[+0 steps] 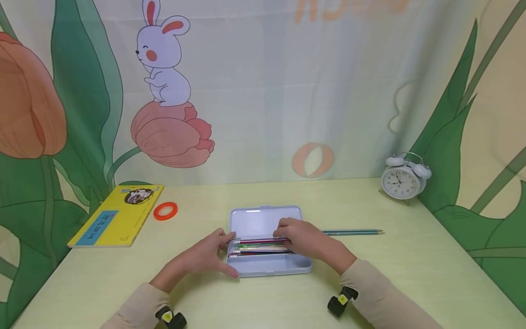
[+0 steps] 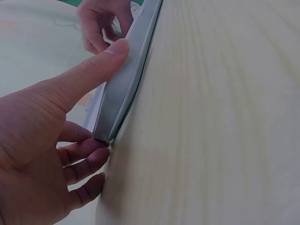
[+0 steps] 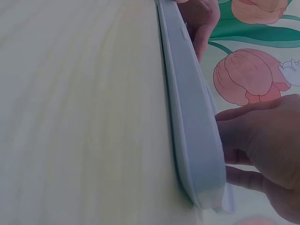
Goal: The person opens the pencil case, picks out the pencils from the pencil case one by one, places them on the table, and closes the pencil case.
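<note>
A pale blue-white pencil case (image 1: 263, 271) lies with its lid (image 1: 252, 221) folded back. Several pencils (image 1: 260, 251) lie lengthwise in its longer compartment. My left hand (image 1: 205, 253) grips the case's left end. In the left wrist view, its thumb (image 2: 89, 70) presses the front wall while the other fingers sit at the end corner. Over the right half of the case, my right hand (image 1: 306, 237) pinches a dark red pencil (image 1: 256, 241) near the hinge side. From the right wrist view, the case wall (image 3: 194, 112) hides those fingertips.
Two blue-green pencils (image 1: 353, 232) lie on the table right of the case, partly behind my right wrist. A yellow book (image 1: 123, 217) and an orange-red tape ring (image 1: 165, 211) are at the left. A white alarm clock (image 1: 402, 182) stands at the back right.
</note>
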Demonstrator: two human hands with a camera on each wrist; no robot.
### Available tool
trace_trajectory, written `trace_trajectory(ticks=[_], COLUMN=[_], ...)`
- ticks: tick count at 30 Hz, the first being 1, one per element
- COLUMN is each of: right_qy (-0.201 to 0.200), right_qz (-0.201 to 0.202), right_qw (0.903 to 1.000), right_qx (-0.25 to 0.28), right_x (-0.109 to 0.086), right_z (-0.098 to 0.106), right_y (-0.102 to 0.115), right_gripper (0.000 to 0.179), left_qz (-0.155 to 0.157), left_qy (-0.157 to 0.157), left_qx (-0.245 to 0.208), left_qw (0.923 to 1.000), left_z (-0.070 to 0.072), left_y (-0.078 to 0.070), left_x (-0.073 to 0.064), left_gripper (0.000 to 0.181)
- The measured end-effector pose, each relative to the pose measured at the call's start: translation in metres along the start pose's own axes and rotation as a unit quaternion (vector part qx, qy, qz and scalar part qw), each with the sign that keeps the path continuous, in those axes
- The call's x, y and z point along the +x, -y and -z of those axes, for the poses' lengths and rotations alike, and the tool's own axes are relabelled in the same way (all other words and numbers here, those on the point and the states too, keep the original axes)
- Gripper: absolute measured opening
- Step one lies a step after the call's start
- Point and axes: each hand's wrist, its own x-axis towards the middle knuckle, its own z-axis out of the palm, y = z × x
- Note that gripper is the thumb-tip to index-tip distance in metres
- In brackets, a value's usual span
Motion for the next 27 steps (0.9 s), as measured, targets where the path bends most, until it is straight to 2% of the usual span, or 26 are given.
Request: trace_trajectory(ticks=[7, 16, 20, 27], right_qy=[0.001, 0.028, 0.028, 0.037], right_qz=[0.006, 0.006, 0.013, -0.015], right_qw=[0.9999, 0.9984, 0.9981, 0.9977], right_qx=[-0.009, 0.048, 0.053, 0.055], right_x=[-0.0007, -0.0019, -0.0015, -0.0012], right_z=[-0.0006, 0.0039, 0.0063, 0.0074], right_y=[-0.0009, -0.0032, -0.0036, -0.0049], right_gripper=[0.027, 0.028, 0.028, 0.035], left_qz=[-0.001, 0.002, 0.007, 0.008], left_qy=[0.000, 0.000, 0.000, 0.002], left_qx=[-0.003, 0.003, 0.003, 0.001], left_qw=[1.0000, 1.0000, 1.0000, 1.0000], left_z=[-0.0007, -0.0011, -0.0006, -0.0003], left_y=[0.0005, 0.0010, -0.0002, -0.0009], left_x=[-0.0006, -0.0007, -0.0006, 0.0000], left_gripper=[0.110, 0.110, 0.110, 0.109])
